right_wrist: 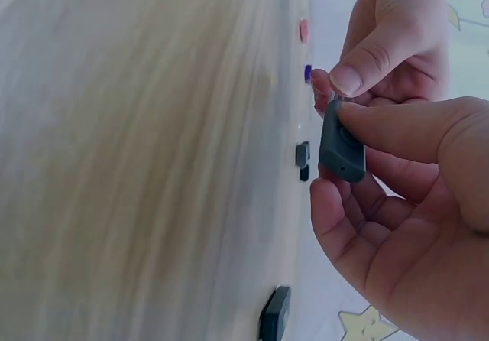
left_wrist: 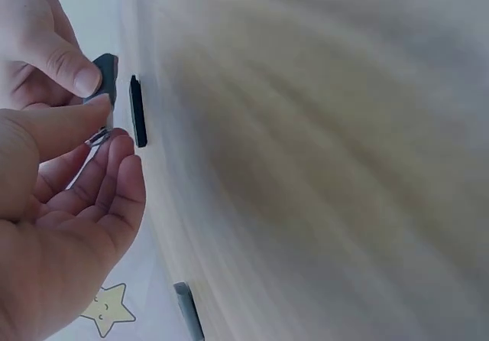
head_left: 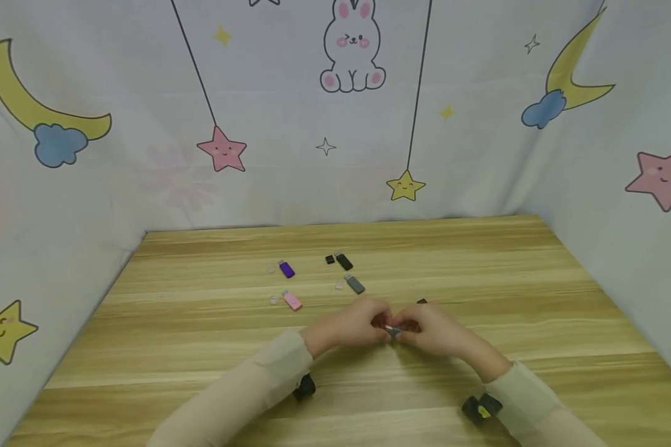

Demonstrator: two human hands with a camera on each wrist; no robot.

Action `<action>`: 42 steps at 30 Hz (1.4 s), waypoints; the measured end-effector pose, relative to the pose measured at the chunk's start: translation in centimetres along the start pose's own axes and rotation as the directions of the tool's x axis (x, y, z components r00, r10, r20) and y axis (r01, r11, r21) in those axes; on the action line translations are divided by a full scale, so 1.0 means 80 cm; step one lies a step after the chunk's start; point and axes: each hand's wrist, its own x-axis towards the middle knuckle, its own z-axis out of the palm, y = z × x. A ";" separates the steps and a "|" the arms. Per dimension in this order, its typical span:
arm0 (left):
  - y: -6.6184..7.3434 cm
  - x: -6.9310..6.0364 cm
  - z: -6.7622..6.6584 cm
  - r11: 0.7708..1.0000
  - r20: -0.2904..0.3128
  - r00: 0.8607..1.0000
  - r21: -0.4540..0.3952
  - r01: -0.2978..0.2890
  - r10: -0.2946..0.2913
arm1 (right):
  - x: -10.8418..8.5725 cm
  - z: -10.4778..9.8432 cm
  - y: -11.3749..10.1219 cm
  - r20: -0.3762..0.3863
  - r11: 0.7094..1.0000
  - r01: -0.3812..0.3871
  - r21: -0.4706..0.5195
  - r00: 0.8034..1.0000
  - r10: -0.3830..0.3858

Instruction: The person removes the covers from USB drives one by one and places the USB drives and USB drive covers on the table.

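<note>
Both hands meet above the wooden table (head_left: 335, 410). My right hand (head_left: 433, 329) pinches a dark grey USB flash drive (right_wrist: 341, 148) between thumb and fingers. At its plug end, the thumb and fingers of my left hand (head_left: 363, 320) pinch a small clear cap (left_wrist: 99, 136), partly hidden by the fingers. In the head view the hands cover most of the drive. Just beyond the right hand lies a black USB flash drive (left_wrist: 137, 112), only its tip showing in the head view.
Left of the hands lie uncapped drives: purple (head_left: 287, 269), pink (head_left: 292, 300), black (head_left: 344, 261) and grey (head_left: 355, 284). Each has a small cap beside it, such as the black cap (head_left: 330, 259). A printed cloth (head_left: 291, 192) stands behind the table and along its sides.
</note>
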 end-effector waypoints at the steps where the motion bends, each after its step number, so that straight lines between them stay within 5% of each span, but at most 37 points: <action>1: 0.000 -0.004 0.001 1.000 -0.007 1.000 -0.011 0.002 -0.002 | -0.001 0.001 -0.002 0.001 1.000 0.012 0.000 1.000 -0.012; 14: 0.005 -0.045 0.014 0.995 -0.077 0.997 -0.095 0.025 -0.033 | -0.007 0.013 -0.021 0.070 0.987 0.141 0.076 0.987 -0.146; 24: 0.008 -0.072 0.021 0.984 -0.036 0.999 -0.178 -0.016 0.010 | -0.015 0.031 -0.026 0.094 0.964 0.255 0.078 0.961 -0.262; 28: 0.008 -0.077 0.024 0.982 -0.020 0.999 -0.185 -0.037 0.034 | -0.017 0.034 -0.027 0.104 0.944 0.307 0.117 0.942 -0.319; 42: 0.011 -0.082 0.026 0.974 -0.017 0.997 -0.212 -0.077 0.076 | -0.019 0.032 -0.026 0.136 0.930 0.335 0.153 0.925 -0.355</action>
